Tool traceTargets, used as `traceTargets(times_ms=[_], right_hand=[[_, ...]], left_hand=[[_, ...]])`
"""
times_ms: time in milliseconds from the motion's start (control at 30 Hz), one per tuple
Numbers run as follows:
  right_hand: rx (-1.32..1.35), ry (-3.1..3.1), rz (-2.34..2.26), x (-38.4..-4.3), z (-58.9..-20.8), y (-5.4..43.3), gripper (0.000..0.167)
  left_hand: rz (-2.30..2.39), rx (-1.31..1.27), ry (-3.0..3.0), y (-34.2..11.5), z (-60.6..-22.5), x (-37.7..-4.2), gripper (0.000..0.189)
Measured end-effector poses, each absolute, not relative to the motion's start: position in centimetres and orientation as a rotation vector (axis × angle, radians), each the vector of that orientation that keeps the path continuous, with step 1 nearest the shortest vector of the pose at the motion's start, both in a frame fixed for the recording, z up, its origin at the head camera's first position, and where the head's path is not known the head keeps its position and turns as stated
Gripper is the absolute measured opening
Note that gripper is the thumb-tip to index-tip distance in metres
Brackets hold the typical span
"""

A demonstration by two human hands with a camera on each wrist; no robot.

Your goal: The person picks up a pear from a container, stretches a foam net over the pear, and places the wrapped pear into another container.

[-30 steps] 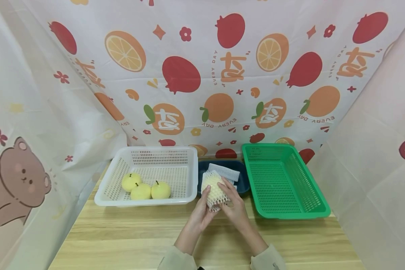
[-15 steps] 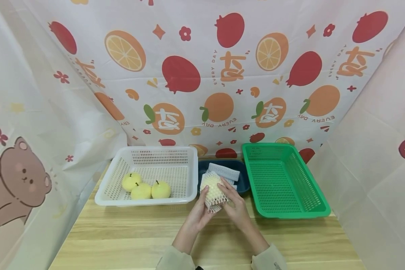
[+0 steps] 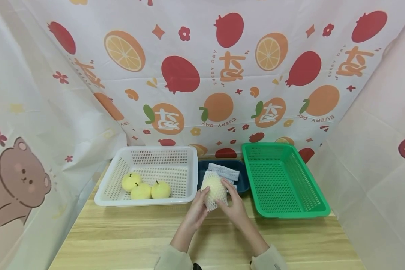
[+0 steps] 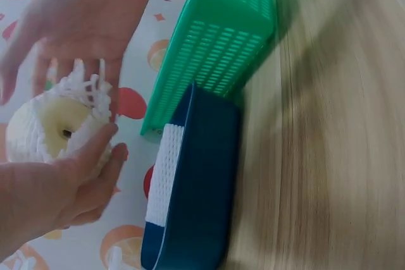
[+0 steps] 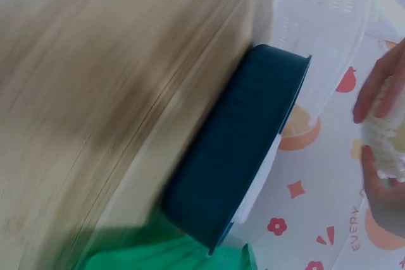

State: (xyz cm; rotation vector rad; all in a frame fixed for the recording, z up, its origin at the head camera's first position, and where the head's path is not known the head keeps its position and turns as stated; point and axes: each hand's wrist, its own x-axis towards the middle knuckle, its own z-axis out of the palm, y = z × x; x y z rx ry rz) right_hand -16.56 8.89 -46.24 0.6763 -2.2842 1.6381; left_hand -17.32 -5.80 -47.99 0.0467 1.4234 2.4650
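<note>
A pale yellow pear (image 4: 58, 113) sits inside a white foam net (image 3: 215, 190), raised over the front of the dark blue tray (image 3: 203, 165). My left hand (image 3: 196, 210) grips the netted pear from its left side, thumb and fingers round it. On the other side is my right hand (image 3: 237, 209), its fairly straight fingers touching the net and its thumb spread apart. In the left wrist view the pear's stem shows through the net's open end. More flat foam nets (image 3: 225, 172) lie in the tray.
At left, a white basket (image 3: 145, 203) holds 3 unwrapped pears (image 3: 160, 190). A green basket (image 3: 291, 216) stands at right with nothing visible in it. All stand on a wooden table (image 3: 128, 240), before a fruit-print curtain (image 3: 195, 37).
The net's lower end has drawn in around the pear. My right hand's fingers have loosened and spread off the pear's front toward its right side; my left hand keeps its grip.
</note>
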Motion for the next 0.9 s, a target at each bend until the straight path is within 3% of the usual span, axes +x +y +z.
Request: traceTargets(times_ms=[200, 567, 900], right_hand=[[0.430, -2.316, 2.080, -17.8, -48.1, 8.8, 0.065], [-0.027, -2.297, 2.333, -19.2, -51.3, 9.1, 0.072], [-0.043, -2.237, 2.587, -19.3, -51.7, 9.6, 0.068]], left_hand=[[2.407, -0.025, 1.506, -5.8, -48.2, -17.0, 0.065], [2.271, -0.171, 1.898, -5.2, -48.4, -16.9, 0.057], [2.181, -0.209, 2.141, -4.9, -48.6, -16.9, 0.061]])
